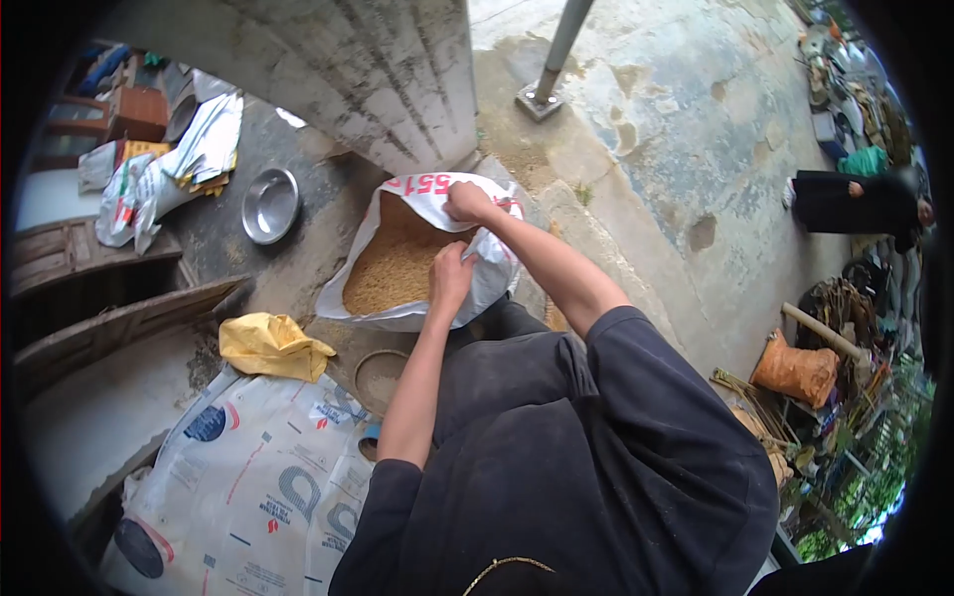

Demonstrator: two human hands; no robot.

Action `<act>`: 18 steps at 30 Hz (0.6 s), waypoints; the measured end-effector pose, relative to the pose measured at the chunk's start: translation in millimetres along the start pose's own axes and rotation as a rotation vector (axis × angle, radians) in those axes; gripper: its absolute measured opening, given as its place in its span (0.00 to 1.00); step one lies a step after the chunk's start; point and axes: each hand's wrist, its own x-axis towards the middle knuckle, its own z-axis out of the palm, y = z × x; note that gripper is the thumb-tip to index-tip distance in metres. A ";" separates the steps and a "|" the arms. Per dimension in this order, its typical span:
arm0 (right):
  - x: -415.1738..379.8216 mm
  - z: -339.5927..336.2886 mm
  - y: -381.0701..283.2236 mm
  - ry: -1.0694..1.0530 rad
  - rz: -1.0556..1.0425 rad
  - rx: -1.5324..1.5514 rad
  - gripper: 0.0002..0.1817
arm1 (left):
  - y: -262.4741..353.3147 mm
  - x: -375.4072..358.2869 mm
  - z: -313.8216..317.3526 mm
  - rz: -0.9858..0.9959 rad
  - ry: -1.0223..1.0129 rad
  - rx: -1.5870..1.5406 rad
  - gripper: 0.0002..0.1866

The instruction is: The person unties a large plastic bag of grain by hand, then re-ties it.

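Observation:
A white woven sack with red print stands on the ground in front of me, its mouth wide. Loose golden-brown grain fills the part that shows. My left hand is closed on the near rim of the sack, fingers pinching the fabric. Farther along the rim, my right hand is closed on the sack's edge near the red print. The fingertips of both hands are partly hidden by the folds.
A metal basin sits left of the sack, near a concrete pillar. A yellow bag and printed plastic sheeting lie at lower left, beside a round container. A person in black stands at far right.

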 end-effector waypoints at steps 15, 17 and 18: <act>-15.5 -7.2 -7.5 0.151 0.009 -0.062 0.18 | -10.5 -9.8 9.0 0.331 0.221 0.343 0.12; -21.3 -5.4 -7.5 0.131 0.003 -0.070 0.17 | -13.1 -10.2 3.6 0.683 0.067 0.476 0.12; -19.1 -9.0 -7.6 0.134 -0.036 -0.157 0.15 | -12.0 -3.6 3.5 0.692 0.073 0.478 0.12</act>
